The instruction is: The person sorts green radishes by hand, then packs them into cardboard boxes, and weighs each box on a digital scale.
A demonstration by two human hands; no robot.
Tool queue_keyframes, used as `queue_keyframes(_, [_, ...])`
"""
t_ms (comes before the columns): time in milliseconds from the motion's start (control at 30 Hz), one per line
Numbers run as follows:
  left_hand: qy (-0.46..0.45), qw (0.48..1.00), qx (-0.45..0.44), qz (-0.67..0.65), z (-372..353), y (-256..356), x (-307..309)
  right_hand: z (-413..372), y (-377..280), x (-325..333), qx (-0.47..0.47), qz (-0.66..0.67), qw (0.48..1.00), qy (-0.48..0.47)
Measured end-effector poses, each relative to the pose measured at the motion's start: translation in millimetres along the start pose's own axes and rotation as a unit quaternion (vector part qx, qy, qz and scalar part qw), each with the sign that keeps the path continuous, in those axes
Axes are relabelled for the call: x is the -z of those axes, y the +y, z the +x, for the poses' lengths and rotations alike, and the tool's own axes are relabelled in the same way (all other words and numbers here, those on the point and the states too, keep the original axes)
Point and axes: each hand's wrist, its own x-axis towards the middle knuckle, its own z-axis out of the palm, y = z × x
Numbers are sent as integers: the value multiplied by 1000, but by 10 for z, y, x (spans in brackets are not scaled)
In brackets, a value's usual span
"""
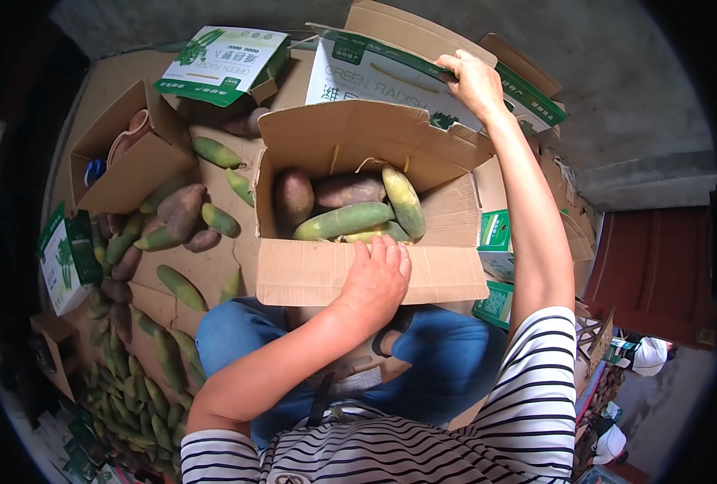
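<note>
In front of me stands an open cardboard box (447, 218) holding several green radishes (342, 220) and reddish-purple roots (350, 191). My left hand (374, 278) lies on its near flap (302, 274), fingers stretched flat and pointing toward the contents. Just behind the box is a white-and-green carton (366, 81) printed "GREEN RADISH". My right hand (473, 81) reaches up to that carton, its fingers curled around the top edge. Part of the carton is hidden behind the open box's raised back flap (334, 133).
Loose radishes (182, 288) and purple roots (182, 211) lie to the left, with a large pile of radishes (136, 403) lower down. A smaller box (124, 149) holds a pinkish item. Another printed carton (225, 64) lies at the back. More green packaging (495, 234) stands at right.
</note>
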Motion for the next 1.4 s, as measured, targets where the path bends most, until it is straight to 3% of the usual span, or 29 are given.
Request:
queue_keyframes(133, [7,1000,4,1,2,5,-32,182,125,-37,-53,-41,996,53])
queue_keyframes(233, [11,1000,7,-3,-7,4,-49,345,336,106,-49,-85,980,172])
queue_keyframes(333, [13,1000,7,-10,-7,3,-50,323,342,434,-15,-133,945,298])
queue_keyframes(433, [11,1000,9,-5,-11,1,-36,98,214,526,61,-148,916,367])
queue_keyframes(533, [10,1000,9,7,-11,22,-59,-157,18,291,93,-151,949,260])
queue_keyframes(567, [10,1000,8,10,-11,27,-70,-226,-69,207,88,-102,975,177])
queue_keyframes(600, [11,1000,8,13,-7,27,-79,-308,-84,127,71,-17,997,19])
queue_keyframes(633, [12,1000,8,14,-8,25,-83,-323,-83,10,-2,89,987,-136])
queue_keyframes(700, [12,1000,8,16,-11,27,-78,-320,13,-187,-33,394,906,-151])
queue_keyframes(733, [14,1000,6,15,-7,24,-73,-292,-17,-53,-75,461,868,-170])
queue_keyframes(767, [15,1000,6,15,-8,19,-68,-310,-62,27,-69,441,888,-109])
queue_keyframes(933, [14,1000,8,14,-20,9,-44,-612,-334,570,-36,369,929,-16])
queue_keyframes(1133, [29,999,17,6,-6,10,-109,-1398,-444,1000,-42,321,946,20])
queue_keyframes(1267, [14,1000,-3,-14,4,-7,-54,-2128,-582,1233,-96,283,954,16])
queue_keyframes(1300, [13,1000,-6,-14,6,-8,-53,-2284,-629,1307,-132,245,960,14])
queue_keyframes(1400, [-4,1000,-11,-7,-4,-14,-39,-2745,-367,1547,-161,4,979,125])
